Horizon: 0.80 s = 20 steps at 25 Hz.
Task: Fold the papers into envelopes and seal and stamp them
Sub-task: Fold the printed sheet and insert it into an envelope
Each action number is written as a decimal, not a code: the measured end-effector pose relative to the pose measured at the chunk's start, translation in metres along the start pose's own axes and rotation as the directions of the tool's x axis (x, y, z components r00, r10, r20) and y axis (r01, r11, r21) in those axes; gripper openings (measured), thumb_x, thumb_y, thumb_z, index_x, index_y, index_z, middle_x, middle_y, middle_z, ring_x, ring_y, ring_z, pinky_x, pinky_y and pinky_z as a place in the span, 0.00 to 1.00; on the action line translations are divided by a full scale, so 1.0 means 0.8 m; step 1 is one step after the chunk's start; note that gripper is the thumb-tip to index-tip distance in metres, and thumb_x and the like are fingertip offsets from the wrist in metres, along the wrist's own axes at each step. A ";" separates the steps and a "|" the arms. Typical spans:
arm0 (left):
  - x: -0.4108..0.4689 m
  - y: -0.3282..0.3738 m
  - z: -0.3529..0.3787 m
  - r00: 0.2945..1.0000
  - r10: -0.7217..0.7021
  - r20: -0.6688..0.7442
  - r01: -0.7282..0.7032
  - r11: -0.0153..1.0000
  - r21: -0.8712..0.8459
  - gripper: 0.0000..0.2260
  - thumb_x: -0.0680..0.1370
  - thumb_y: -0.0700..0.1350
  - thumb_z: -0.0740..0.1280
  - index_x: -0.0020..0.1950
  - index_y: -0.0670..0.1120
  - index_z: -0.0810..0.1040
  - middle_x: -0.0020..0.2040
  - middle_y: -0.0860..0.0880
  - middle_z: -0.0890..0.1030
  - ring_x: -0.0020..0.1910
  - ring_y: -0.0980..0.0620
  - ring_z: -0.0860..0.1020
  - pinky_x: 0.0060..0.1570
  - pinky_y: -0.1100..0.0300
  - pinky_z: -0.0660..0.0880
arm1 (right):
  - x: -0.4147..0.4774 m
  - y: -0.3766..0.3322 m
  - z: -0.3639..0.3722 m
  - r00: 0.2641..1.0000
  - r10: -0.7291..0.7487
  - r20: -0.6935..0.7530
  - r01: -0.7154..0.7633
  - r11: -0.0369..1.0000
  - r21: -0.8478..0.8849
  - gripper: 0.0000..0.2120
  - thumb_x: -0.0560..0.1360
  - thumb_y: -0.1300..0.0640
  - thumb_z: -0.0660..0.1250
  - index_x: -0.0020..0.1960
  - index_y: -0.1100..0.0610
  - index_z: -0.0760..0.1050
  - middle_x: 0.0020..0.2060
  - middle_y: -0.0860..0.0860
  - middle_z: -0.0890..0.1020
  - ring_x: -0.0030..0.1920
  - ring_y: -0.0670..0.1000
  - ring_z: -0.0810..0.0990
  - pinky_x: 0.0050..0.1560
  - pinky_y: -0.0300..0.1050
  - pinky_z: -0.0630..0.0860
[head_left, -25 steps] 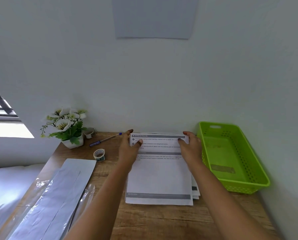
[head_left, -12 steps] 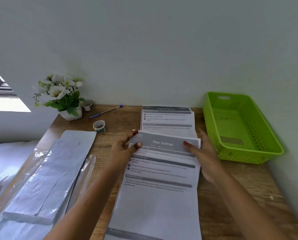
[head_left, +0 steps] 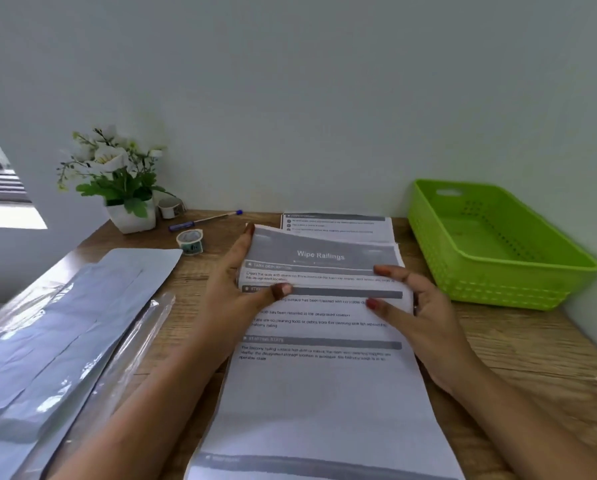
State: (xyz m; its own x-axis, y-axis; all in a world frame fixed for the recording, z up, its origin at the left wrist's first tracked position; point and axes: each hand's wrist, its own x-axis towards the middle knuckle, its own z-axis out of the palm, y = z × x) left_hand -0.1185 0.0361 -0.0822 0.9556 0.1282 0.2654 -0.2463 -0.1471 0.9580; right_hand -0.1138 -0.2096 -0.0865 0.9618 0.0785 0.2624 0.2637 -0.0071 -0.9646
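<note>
A printed sheet headed "Wipe Railings" lies lengthwise in front of me on the wooden desk. Its far end is lifted and curled back toward me. My left hand pinches the left edge of that curl, thumb on top. My right hand grips the right edge, fingers over the paper. More printed sheets lie flat behind it by the wall. A stack of white envelopes in clear wrap lies at the left.
A lime green plastic basket stands at the right against the wall. At the back left are a potted white flower, a small cup, a blue pen and a roll of stickers. A window is far left.
The view tilted down and came closer. Both hands drew the top sheet off the pile toward me and now curl its far end further back over the page.
</note>
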 end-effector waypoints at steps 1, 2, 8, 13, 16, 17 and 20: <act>0.002 -0.004 -0.002 0.999 0.036 0.030 -0.038 0.997 0.072 0.45 0.60 0.54 0.80 0.70 0.69 0.59 0.65 0.60 0.74 0.62 0.54 0.76 0.60 0.53 0.75 | -0.001 0.002 0.001 1.000 -0.024 0.003 0.024 0.999 -0.030 0.23 0.64 0.60 0.75 0.58 0.52 0.78 0.57 0.48 0.81 0.57 0.47 0.80 0.59 0.46 0.77; 0.001 -0.007 -0.004 0.996 0.072 0.057 -0.078 0.989 0.123 0.46 0.58 0.57 0.80 0.69 0.72 0.58 0.67 0.57 0.72 0.64 0.52 0.75 0.62 0.51 0.73 | -0.004 0.004 0.002 0.998 -0.070 -0.002 0.070 0.995 -0.068 0.23 0.65 0.61 0.75 0.59 0.53 0.78 0.57 0.47 0.81 0.57 0.45 0.80 0.60 0.44 0.77; 0.009 -0.005 -0.013 0.984 0.164 0.071 -0.175 0.962 0.207 0.44 0.64 0.41 0.78 0.73 0.62 0.60 0.67 0.51 0.71 0.63 0.49 0.75 0.60 0.48 0.76 | 0.000 -0.003 -0.023 0.976 -0.218 0.008 0.215 0.953 -0.214 0.23 0.68 0.65 0.74 0.60 0.50 0.77 0.57 0.52 0.81 0.57 0.52 0.80 0.60 0.51 0.77; -0.031 0.010 0.001 0.946 0.305 0.113 -0.318 0.797 0.513 0.20 0.71 0.41 0.74 0.63 0.48 0.78 0.67 0.48 0.69 0.65 0.48 0.70 0.64 0.59 0.69 | -0.016 -0.004 -0.027 0.962 -0.255 -0.096 0.206 0.912 -0.356 0.16 0.70 0.62 0.74 0.56 0.54 0.80 0.55 0.50 0.81 0.56 0.50 0.78 0.55 0.35 0.73; -0.034 0.004 -0.005 0.918 0.380 0.114 -0.365 0.697 0.617 0.14 0.74 0.45 0.71 0.59 0.46 0.80 0.71 0.49 0.68 0.68 0.48 0.68 0.66 0.57 0.66 | -0.026 -0.007 -0.022 0.935 -0.339 -0.105 0.212 0.770 -0.602 0.10 0.69 0.57 0.75 0.50 0.53 0.83 0.47 0.49 0.79 0.52 0.53 0.76 0.46 0.31 0.69; -0.031 0.004 -0.005 0.906 0.405 0.120 -0.387 0.681 0.622 0.11 0.75 0.46 0.70 0.57 0.47 0.81 0.72 0.49 0.67 0.68 0.47 0.67 0.68 0.53 0.65 | -0.024 -0.007 -0.022 0.917 -0.384 -0.110 0.189 0.660 -0.727 0.10 0.68 0.53 0.75 0.49 0.51 0.83 0.50 0.50 0.77 0.56 0.55 0.74 0.53 0.38 0.69; -0.029 0.007 0.002 0.883 0.433 0.184 -0.427 0.575 0.698 0.10 0.77 0.51 0.66 0.54 0.52 0.83 0.74 0.51 0.65 0.72 0.44 0.59 0.70 0.46 0.59 | -0.025 -0.009 -0.011 0.862 -0.506 -0.006 0.167 0.296 -0.941 0.08 0.68 0.42 0.71 0.47 0.41 0.82 0.65 0.48 0.71 0.68 0.55 0.64 0.63 0.53 0.60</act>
State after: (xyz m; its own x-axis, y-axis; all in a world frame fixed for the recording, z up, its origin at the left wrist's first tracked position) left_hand -0.1419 0.0305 -0.0836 0.7665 -0.1309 0.6288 -0.4369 -0.8238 0.3611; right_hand -0.1343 -0.2197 -0.0849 0.6964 0.0658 0.7146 0.3085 -0.9265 -0.2153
